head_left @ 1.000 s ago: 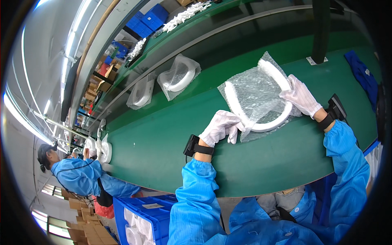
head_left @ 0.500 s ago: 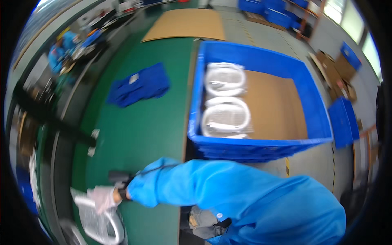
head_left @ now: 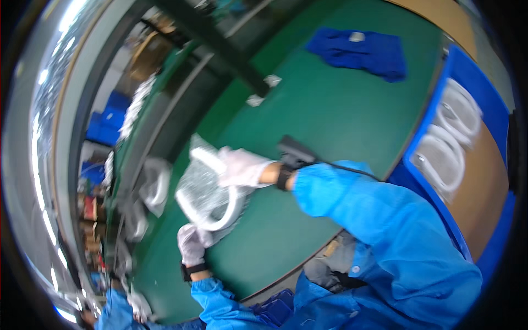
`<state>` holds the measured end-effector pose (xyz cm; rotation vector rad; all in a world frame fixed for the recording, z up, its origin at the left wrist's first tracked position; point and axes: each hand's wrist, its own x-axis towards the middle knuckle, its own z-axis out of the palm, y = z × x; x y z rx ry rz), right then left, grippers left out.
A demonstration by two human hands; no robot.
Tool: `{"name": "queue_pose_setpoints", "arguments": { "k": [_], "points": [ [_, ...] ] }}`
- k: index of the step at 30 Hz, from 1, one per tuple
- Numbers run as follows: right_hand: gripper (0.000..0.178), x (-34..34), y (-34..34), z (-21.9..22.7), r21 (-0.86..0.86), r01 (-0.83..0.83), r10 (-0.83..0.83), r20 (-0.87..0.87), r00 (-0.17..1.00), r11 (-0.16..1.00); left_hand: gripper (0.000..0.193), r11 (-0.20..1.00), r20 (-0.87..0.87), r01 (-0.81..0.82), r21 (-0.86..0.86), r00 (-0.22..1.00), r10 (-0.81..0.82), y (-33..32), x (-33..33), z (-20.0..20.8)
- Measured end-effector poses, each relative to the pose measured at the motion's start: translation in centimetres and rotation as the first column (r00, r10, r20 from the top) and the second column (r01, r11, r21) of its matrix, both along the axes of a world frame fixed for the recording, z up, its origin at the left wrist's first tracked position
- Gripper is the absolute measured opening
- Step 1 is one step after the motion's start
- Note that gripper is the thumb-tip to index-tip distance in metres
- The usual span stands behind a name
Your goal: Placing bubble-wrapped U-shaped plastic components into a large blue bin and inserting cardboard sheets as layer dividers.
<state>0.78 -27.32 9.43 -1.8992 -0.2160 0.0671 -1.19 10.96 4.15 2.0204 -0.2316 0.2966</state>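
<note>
A white ring-shaped part in a clear plastic bag [head_left: 190, 201] is held tilted over the green worktable [head_left: 308, 165]. My right hand [head_left: 242, 168], in a white glove, is closed on its upper right side. My left hand [head_left: 192, 245], gloved too, has its fingers closed at the bag's lower edge. Just left of it, similar white bagged parts [head_left: 157, 184] lie along the table's far side. A black device [head_left: 297, 151] with a cable sits at my right wrist.
A blue bin [head_left: 407, 168] at the right holds two bagged white rings [head_left: 440, 162] on cardboard. Blue cloth [head_left: 360, 52] lies on the table. A dark post [head_left: 220, 47] stands at the table's far side. Another person's blue sleeve [head_left: 118, 308] shows at lower left.
The view has swung left, so the bin now sits at the right edge. My left hand has come into view at the bag, while my right hand keeps its hold on it.
</note>
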Motion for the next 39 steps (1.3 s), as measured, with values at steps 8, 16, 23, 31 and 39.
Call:
{"name": "queue_pose_setpoints", "arguments": {
  "k": [8, 16, 23, 31, 39],
  "points": [
    [0.017, 0.4, 2.5, -2.3, -0.484, 0.219, 0.235, 0.712, 0.662, 0.847, 0.055, 0.698, -0.506, -0.579, -0.422, 0.789, 0.349, 14.3, 11.7, 6.5],
    [0.023, 1.2, 2.1, -3.8, -0.518, 0.370, 0.252, 0.782, 0.570, 0.771, 0.028, 0.844, -0.568, -0.527, 0.099, 0.667, 0.483, 6.9, 23.3, 3.7],
    [0.046, 0.8, 1.5, 0.6, -0.236, 0.072, -0.029, 0.184, 0.983, 0.969, 0.018, 0.814, -0.428, -0.581, -0.004, 0.737, 0.523, 2.8, 20.9, 4.3],
    [0.034, 2.1, -3.3, 0.1, 0.359, -0.310, 0.336, -0.009, 0.942, 0.880, 0.025, 0.917, -0.427, 0.091, 0.388, 0.900, 0.092, 8.2, 6.7, 17.7],
    [0.056, 1.9, -6.5, 0.0, -0.120, -0.387, 0.367, 0.651, 0.664, 0.914, 0.054, 0.678, -0.757, 0.663, 0.319, 0.608, -0.239, -3.2, 0.1, 17.0]
  ]
}}
